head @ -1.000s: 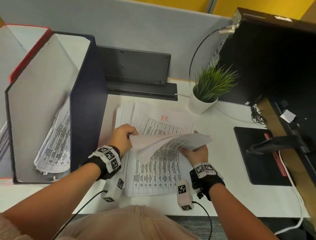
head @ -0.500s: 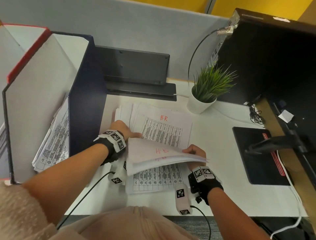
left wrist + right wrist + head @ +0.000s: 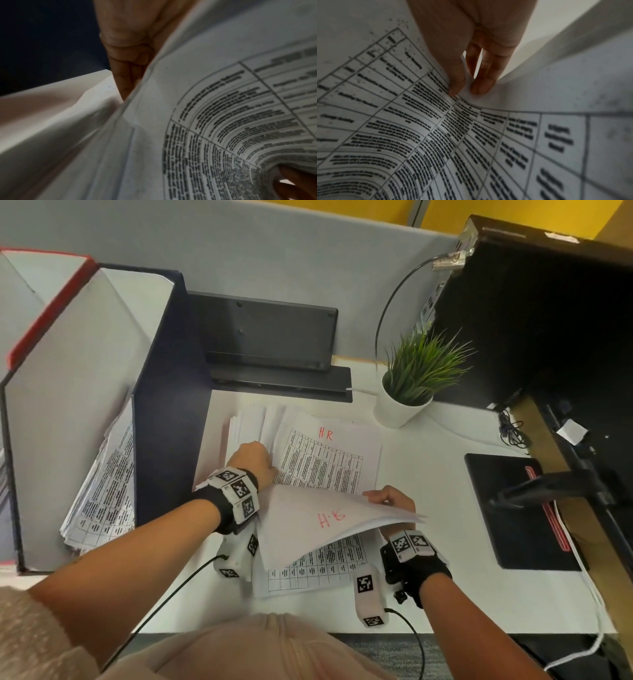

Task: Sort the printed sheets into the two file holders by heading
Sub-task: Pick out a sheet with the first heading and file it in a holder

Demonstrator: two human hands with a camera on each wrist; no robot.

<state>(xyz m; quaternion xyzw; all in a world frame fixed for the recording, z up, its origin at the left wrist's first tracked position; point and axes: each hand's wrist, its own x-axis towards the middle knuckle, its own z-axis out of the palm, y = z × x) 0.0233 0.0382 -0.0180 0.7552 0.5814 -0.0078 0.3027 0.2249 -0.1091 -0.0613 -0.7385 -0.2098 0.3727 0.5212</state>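
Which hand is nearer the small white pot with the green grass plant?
Right. The right hand, pinching the lifted sheet's edge, sits below the white pot with the green plant. The left hand lies further left, by the dark blue file holder.

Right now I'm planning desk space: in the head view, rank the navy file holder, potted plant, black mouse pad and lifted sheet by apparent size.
1. navy file holder, though it's nearer the camera
2. black mouse pad and lifted sheet: too alike, and the sheet is curled
3. potted plant
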